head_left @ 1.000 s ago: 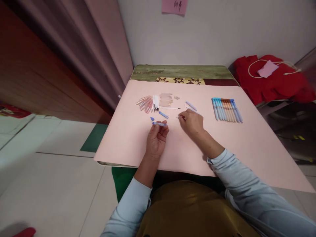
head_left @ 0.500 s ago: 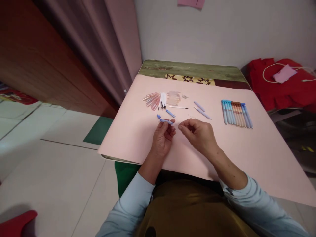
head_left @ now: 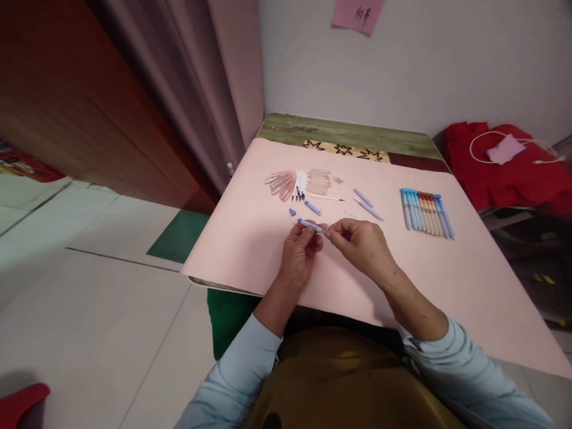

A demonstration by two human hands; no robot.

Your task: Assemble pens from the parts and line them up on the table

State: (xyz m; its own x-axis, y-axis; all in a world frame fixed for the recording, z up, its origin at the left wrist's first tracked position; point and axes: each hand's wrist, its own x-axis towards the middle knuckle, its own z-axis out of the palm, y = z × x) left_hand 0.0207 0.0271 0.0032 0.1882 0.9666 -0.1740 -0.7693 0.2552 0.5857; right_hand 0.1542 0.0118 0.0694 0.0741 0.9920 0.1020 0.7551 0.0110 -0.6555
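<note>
Between the thumb and fingers of my left hand lies a blue pen barrel part, its right end pointing at my other hand. My right hand is closed in a pinch at that end; whatever it pinches is too small to make out. Just beyond, on the pink sheet, are another blue barrel part and a small blue cap-like piece. A single white refill with a dark tip lies farther back. To its right rest two lavender pen parts, with tiny pieces nearby.
At the back are clear barrels, white refills, more clear parts and a small pile of metal bits. A row of assembled pens lies at right. Red cloth with a cable is beyond the table.
My hands have come together: the pinching right fingertips now meet the right end of the blue barrel part, where a gap was before. The view has shifted slightly.
</note>
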